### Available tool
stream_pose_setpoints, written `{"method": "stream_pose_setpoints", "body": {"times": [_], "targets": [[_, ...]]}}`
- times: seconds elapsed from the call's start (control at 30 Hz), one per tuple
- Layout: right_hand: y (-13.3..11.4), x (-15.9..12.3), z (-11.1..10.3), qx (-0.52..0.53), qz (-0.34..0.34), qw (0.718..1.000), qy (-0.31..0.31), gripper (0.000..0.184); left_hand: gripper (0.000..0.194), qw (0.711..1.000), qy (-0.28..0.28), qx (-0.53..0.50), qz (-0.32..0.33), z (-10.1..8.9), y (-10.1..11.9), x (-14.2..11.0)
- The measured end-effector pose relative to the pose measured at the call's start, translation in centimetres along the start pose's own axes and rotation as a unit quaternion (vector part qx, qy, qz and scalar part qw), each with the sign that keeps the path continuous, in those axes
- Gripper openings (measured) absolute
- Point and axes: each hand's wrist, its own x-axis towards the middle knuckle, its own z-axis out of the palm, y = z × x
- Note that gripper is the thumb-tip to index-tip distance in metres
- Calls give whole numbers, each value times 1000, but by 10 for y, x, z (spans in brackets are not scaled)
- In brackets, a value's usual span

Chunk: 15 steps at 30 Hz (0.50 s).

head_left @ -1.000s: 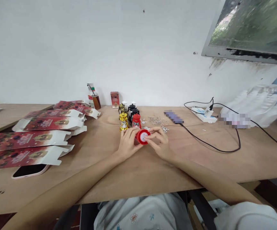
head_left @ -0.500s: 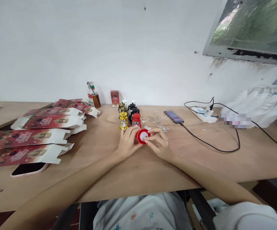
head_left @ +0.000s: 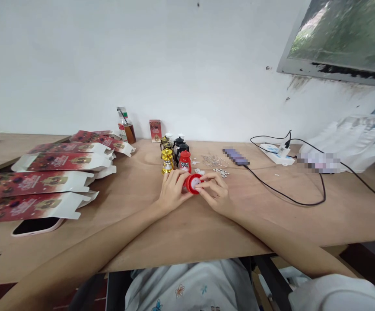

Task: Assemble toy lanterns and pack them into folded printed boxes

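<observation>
My left hand (head_left: 172, 191) is closed around a small red lantern (head_left: 189, 184), held on its side above the table with its round base facing me. A white disc fills the middle of that base inside a red rim. My right hand (head_left: 216, 191) is bent at the lantern's other side, one finger by the rim and other fingertips pressed on the disc. Whether a tiny part lies under those tips is hidden. Just behind stand a second red lantern (head_left: 184, 161), a gold one (head_left: 167, 161), and several black, bronze and white ones.
Small metal pieces (head_left: 215, 162) and round button-like discs (head_left: 221, 172) lie right of the lanterns. Printed red boxes (head_left: 67, 162) spread leftward, over a phone (head_left: 38, 225). A bottle (head_left: 129, 132) stands behind; a purple device (head_left: 236, 156), cable and power strip (head_left: 276, 154) lie right.
Both hands keep their hold, with only slight finger movement at the base. The white disc now looks pinker, and a dark spot near my right fingertips is less visible. The view has shifted slightly.
</observation>
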Motion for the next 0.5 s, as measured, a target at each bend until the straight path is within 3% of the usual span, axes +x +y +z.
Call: {"method": "stream_pose_setpoints", "body": {"times": [0.13, 0.27, 0.5], "targets": [[0, 1, 0, -5, 9, 1000, -4, 9, 41, 1000, 10, 2, 8, 1, -2, 0], [2, 2, 1, -4, 5, 1000, -11, 11, 40, 1000, -18, -2, -18, -1, -2, 0], [10, -2, 2, -81, -118, 990, -8, 19, 41, 999, -14, -24, -24, -1, -3, 0]]}}
